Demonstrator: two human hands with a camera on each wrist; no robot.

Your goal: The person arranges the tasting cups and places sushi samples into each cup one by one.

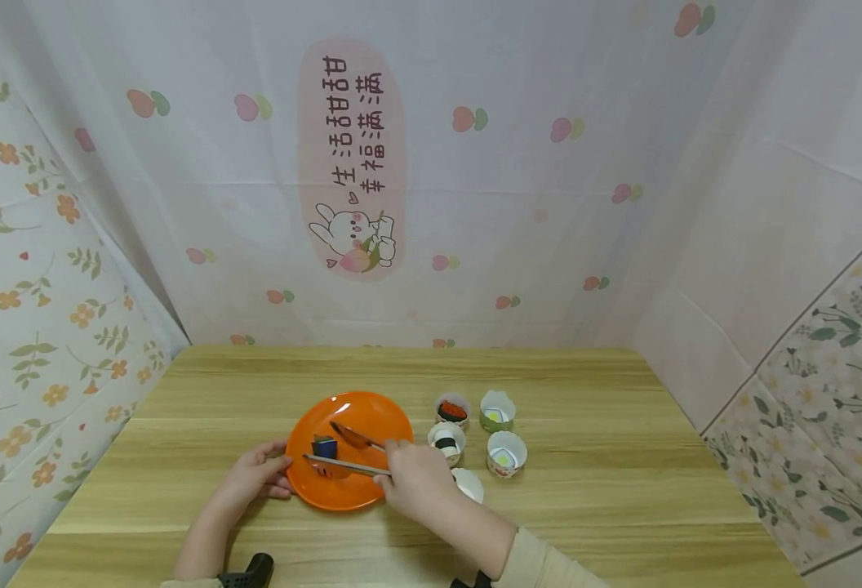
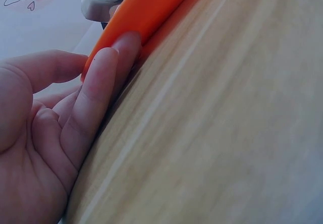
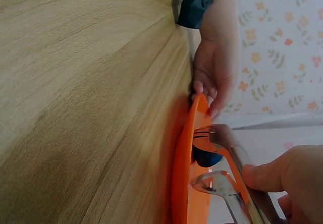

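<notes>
My left hand (image 1: 256, 475) pinches the left rim of an orange plate (image 1: 388, 412), thumb above and fingers under the edge; the left wrist view shows that grip on the plate (image 2: 146, 12) up close. In my right hand (image 1: 418, 482) is a pair of metal tongs (image 1: 350, 466), held over the plate with its arms spread. One tip is tined like a fork, as the right wrist view shows. Between the tong arms, a small dark blue sushi-like piece (image 1: 324, 447) sits on the plate. Whether the tongs touch it I cannot tell.
Right of the plate stand several small paper cups: one with a red-topped piece (image 1: 452, 411), one with a white piece banded in black (image 1: 446, 443), and green-edged (image 1: 497, 412) and patterned (image 1: 506, 454) ones holding whitish-yellow pieces. Another cup (image 1: 469, 484) is partly behind my right arm.
</notes>
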